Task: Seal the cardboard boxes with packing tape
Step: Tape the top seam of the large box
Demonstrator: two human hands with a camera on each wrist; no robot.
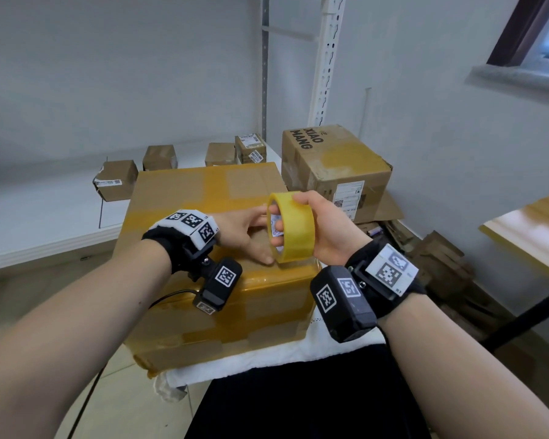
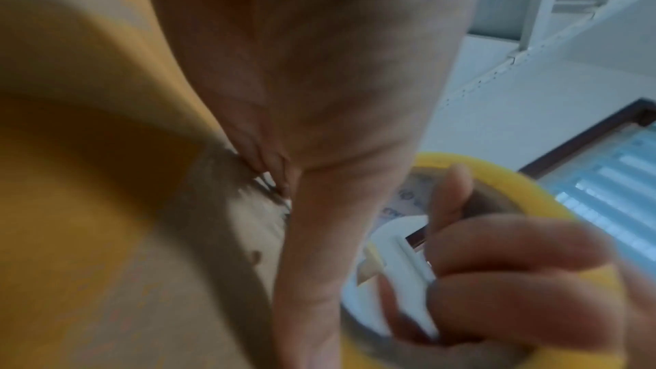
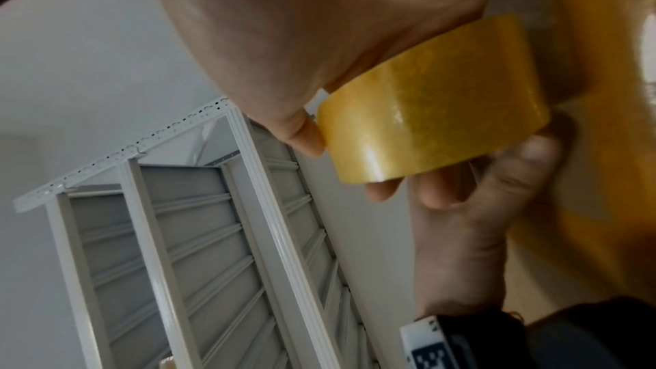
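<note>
A large cardboard box (image 1: 178,198) crossed by yellow tape strips sits in front of me on a white cloth. My right hand (image 1: 333,236) grips a yellow packing tape roll (image 1: 295,236) just above the box's near right corner, with fingers through the core and the thumb on top. My left hand (image 1: 241,229) reaches to the roll's left rim with straight fingers, its thumb lying on the box top. In the right wrist view the roll (image 3: 426,122) stands against the box (image 3: 603,38), with the left hand (image 3: 461,234) below it. The left wrist view shows the roll (image 2: 497,170) blurred.
A brown box printed XIAO MANG (image 1: 333,160) stands behind on the right. Several small boxes (image 1: 114,179) lie on a white shelf (image 1: 29,223) at the back left. Flattened cardboard (image 1: 441,258) is piled on the floor to the right, beside a table (image 1: 526,229).
</note>
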